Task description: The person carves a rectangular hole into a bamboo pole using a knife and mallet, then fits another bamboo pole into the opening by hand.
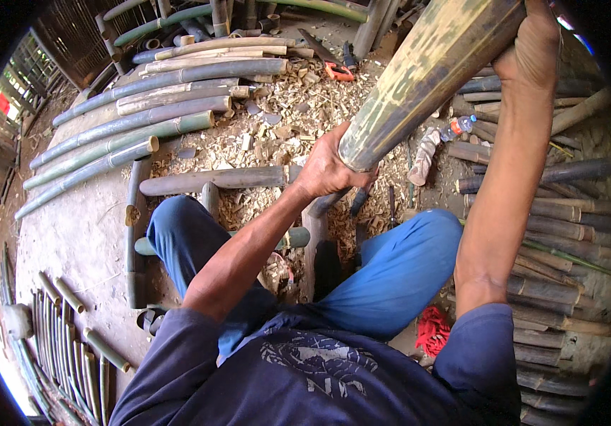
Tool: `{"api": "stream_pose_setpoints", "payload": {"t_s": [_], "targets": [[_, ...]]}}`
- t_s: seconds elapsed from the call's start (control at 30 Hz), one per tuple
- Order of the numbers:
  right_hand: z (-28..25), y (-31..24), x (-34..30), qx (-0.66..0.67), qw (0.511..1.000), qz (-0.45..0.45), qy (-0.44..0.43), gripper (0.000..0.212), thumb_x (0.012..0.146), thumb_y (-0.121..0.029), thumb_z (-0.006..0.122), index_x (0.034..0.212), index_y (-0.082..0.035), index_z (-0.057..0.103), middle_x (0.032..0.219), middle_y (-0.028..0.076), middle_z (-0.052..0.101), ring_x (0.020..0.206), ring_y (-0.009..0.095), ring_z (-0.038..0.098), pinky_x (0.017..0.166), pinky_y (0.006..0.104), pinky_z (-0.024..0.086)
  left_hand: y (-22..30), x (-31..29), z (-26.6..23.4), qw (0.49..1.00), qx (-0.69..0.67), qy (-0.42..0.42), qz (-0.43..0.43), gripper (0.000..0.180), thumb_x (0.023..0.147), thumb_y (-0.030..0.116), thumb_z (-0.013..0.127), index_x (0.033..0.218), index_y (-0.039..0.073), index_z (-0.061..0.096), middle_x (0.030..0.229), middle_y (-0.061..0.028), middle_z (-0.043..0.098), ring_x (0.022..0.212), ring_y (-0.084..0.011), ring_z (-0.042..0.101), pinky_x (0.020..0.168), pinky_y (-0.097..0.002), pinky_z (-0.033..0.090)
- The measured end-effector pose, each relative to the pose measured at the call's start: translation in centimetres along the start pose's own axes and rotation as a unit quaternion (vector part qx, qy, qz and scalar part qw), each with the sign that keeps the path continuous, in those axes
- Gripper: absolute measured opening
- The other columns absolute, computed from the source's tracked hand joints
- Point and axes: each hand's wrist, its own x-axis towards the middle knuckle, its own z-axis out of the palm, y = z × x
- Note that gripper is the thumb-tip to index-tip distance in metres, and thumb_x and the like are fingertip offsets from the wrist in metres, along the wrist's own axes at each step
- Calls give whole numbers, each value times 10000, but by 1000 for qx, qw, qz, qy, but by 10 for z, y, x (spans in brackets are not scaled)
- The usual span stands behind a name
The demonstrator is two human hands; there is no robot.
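Note:
A thick bamboo pole (433, 78), mottled green, yellow and dark, slants up to the right in front of me, its near end above my knees. My left hand (328, 165) wraps round that lower end, with its far fingers hidden behind the pole. Higher up, my right hand (532, 53) grips the pole's right side, the arm stretched out and the fingers partly hidden. Below the left hand, a thick upright bamboo post (317, 245) stands between my bent legs. Beside it a greyish bamboo bar (220, 180) lies across, in front of my left knee.
Wood chips (263, 135) cover the ground ahead. A saw with an orange handle (339, 71) lies beyond them. Bamboo poles (128, 145) are laid out at left; stacked bamboo pieces (554, 213) fill the right. A plastic bottle (458, 128) and a red cloth (433, 331) lie to my right.

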Motion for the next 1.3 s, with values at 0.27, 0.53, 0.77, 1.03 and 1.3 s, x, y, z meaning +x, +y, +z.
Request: {"api": "stream_pose_setpoints", "payload": {"t_s": [0.27,0.53,0.77,1.03,1.3], "targets": [[-2,2,-2,-31,999,15,13,356,853,-311,689,972,24,668,782,107,677,630,187,671,589,317,590,-26,0,0,996,59,43,54,716,652,229,898,1255,12,579,1111,-113,709,1027,-197,675,946,-346,518],[2,-12,-16,-28,999,18,13,390,843,-330,673,952,45,682,762,116,685,613,182,665,587,300,582,-25,-6,5,998,23,30,57,695,625,198,907,1213,19,582,1071,-89,704,1021,-175,665,923,-336,518],[16,-13,-28,-37,997,-32,54,383,834,-332,673,946,34,684,759,110,683,605,179,657,588,292,571,-31,-10,-2,996,49,22,65,795,600,205,933,1275,22,554,1115,-96,687,1099,-197,641,985,-349,497],[3,5,-22,-88,979,-160,93,490,809,-246,720,1116,113,588,812,190,687,619,224,696,526,303,606,-1,0,16,990,103,70,66,723,652,204,914,1260,7,577,1143,-103,707,1060,-166,667,964,-322,512],[-79,-8,-32,-226,971,-17,76,822,883,-457,509,1456,120,388,1322,284,562,1140,382,603,972,497,500,-7,2,31,990,91,78,74,661,614,192,884,1195,50,604,1079,-135,708,1019,-255,709,918,-380,573]]}}
